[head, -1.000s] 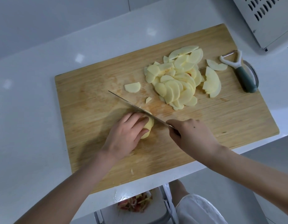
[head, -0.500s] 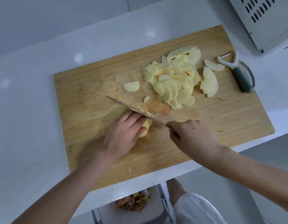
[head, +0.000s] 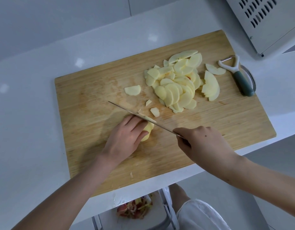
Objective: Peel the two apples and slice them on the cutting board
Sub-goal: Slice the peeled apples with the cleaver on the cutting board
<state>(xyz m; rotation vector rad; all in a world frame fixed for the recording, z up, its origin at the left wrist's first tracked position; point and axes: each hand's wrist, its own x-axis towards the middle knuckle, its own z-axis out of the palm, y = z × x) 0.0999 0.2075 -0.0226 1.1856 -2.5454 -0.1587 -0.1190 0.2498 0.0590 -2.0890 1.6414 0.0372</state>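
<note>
**Slicing the last whole piece of apple on the board**

Slicing is judged to be the step in hand, and it looks close to its end. No peel is seen on any fruit on the cutting board (head: 87,100), and only one uncut apple piece (head: 147,131) is visible. That piece is pressed down at the near middle of the board by the left hand (head: 126,136), whose fingers are curled over it, just left of the blade. The knife (head: 140,116) is gripped by its handle in the right hand (head: 201,143), to the right of the piece. Its blade is slanted toward the far left, across the exposed end of the apple, and a pale sliver appears to lie against it.

A straight downward cut is called for next. The left fingertips need to be drawn back a little along the piece, so that a thin slice is taken and the knuckles are spared. As little fruit is left to hold, a slip is judged the main risk.

A pile of slices (head: 178,85) is heaped on the far right of the board. A single slice (head: 132,90) is set apart to its left, and small bits (head: 154,112) are scattered between pile and knife. A peeler (head: 239,77) is laid at the right edge.

The board is carried by a glossy white worktop (head: 35,97) against a pale wall. A white vented appliance (head: 266,19) is seen at the far right. Below the near edge, peelings (head: 135,208) are heaped on something white.
</note>
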